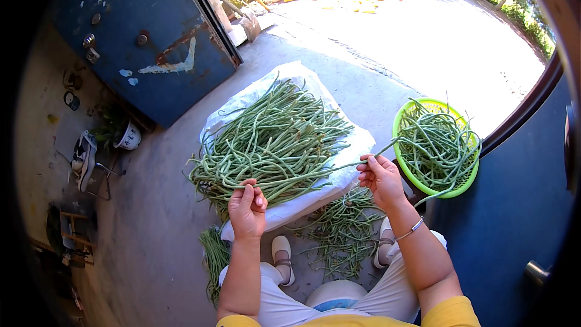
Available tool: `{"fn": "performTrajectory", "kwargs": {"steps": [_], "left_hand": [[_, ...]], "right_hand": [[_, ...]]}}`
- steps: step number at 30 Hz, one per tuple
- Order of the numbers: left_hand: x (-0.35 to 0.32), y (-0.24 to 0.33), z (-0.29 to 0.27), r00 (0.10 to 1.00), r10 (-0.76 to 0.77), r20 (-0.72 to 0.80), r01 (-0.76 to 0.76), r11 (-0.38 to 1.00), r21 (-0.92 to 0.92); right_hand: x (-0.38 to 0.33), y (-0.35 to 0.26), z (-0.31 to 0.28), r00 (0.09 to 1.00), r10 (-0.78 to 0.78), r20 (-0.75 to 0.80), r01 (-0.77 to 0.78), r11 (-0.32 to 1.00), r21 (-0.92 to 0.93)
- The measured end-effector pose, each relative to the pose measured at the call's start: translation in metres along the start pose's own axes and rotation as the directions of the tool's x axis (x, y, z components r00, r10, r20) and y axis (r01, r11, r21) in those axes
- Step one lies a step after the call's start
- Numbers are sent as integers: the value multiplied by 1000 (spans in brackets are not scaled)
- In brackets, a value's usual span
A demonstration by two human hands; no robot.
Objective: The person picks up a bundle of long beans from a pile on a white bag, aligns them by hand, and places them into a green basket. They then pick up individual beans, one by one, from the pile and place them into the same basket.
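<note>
A single long green bean (311,175) stretches between my hands, just over the near edge of a big pile of long beans (272,136). My left hand (247,209) pinches its left end between thumb and fingers. Toward the other end, my right hand (382,178) pinches it too, and the tip sticks out past the fingers to the upper right. The pile lies on a white plastic sack (302,72) spread over a raised support. To the right of my right hand stands a lime-green plastic basket (452,193) filled with more long beans (433,145).
Short bean pieces (345,230) litter the floor between my shoes. A bunch of beans (213,260) lies left of my left shoe. Blue metal doors (157,30) stand on both sides. A potted plant (128,137) and a sneaker (86,160) sit at the left.
</note>
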State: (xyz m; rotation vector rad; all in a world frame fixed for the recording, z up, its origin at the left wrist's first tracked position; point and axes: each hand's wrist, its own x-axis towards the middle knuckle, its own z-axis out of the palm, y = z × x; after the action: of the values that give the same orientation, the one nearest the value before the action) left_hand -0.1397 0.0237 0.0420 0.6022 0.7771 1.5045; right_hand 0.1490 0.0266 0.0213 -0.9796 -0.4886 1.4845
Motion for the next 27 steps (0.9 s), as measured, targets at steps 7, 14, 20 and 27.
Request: {"fn": "performTrajectory", "kwargs": {"steps": [7,14,20,27], "left_hand": [[3,5,-15,1000,-16,-13,16,1000,10],[4,6,-21,1000,18,1,-18,997,78],[1,2,-18,996,80,-45,-71,982,176],[1,2,-18,991,124,-48,-110,967,231]], "right_hand": [[13,-9,-19,991,-21,-130,24,999,22],[13,-16,-27,978,-29,-204,36,999,29],[17,-16,-33,972,-66,-224,71,997,13],[18,-15,-34,972,-72,-223,76,997,12]]}}
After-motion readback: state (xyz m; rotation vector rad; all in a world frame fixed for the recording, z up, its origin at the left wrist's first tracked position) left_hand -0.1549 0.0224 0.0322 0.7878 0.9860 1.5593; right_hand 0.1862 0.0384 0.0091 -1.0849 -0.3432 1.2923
